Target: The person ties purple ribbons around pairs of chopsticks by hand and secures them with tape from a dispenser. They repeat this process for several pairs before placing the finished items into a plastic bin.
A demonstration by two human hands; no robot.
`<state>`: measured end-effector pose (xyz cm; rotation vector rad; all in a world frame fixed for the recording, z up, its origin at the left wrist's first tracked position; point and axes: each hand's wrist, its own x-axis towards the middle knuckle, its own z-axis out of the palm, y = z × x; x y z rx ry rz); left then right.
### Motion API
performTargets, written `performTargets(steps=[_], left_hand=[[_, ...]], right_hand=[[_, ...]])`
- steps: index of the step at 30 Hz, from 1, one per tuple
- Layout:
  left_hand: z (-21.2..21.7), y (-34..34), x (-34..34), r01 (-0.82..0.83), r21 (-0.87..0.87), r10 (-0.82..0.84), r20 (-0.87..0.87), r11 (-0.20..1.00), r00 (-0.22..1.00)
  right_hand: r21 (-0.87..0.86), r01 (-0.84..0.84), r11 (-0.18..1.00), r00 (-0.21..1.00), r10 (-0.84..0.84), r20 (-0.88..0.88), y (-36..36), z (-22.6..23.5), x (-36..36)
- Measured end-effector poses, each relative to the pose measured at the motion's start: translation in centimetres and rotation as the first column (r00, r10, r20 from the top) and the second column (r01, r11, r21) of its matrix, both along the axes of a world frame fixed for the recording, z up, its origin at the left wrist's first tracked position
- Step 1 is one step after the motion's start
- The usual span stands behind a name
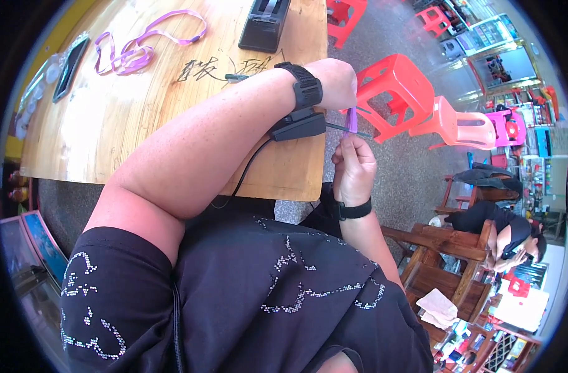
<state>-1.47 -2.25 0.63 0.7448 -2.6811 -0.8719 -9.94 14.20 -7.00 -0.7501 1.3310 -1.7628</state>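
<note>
My left hand [335,82] reaches across the table's right edge, its back toward me and its fingers curled out of sight. Below it hangs a short stretch of purple ribbon [352,120], its upper end going into that hand. My right hand [355,165] is closed in a pinch at the ribbon's lower end, palm side up. A thin dark rod [344,129] crosses the ribbon between the hands; what it belongs to is unclear. On the table lies a loosely looped purple lanyard [131,56], apart from both hands.
The wooden table [147,124] carries a black box-shaped holder [265,25], a dark phone-like slab [70,68] and a pen [236,78] under my forearm. Red stools [398,90] stand right of the table. A person [502,233] sits by a wooden chair [449,242] farther right.
</note>
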Motion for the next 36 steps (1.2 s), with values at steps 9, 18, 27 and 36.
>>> performTargets(steps=[9, 18, 27, 36], left_hand=[[-0.1, 0.2, 0.1, -0.021, 0.089, 0.020, 0.019, 0.996, 1.000], [1.9, 5.0, 3.1, -0.040, 0.273, 0.069, -0.099, 0.961, 0.993], [-0.2, 8.0, 4.1, 0.160, 0.973, 0.190, -0.127, -0.169, 0.973], [-0.7, 9.6, 3.8, 0.421, 0.839, 0.418, -0.265, -0.344, 0.869]], right_hand=[[-0.005, -0.033, 0.999, 0.989, 0.033, 0.142, 0.7, 1.5, -0.3], [0.116, -0.086, 0.990, 0.972, 0.057, 0.230, 0.5, 2.6, -0.6], [0.080, -0.052, 0.995, 0.971, 0.032, 0.239, 0.6, 2.4, -0.5], [0.186, 0.009, 0.983, 0.990, 0.017, -0.137, 1.1, 5.0, -1.8]])
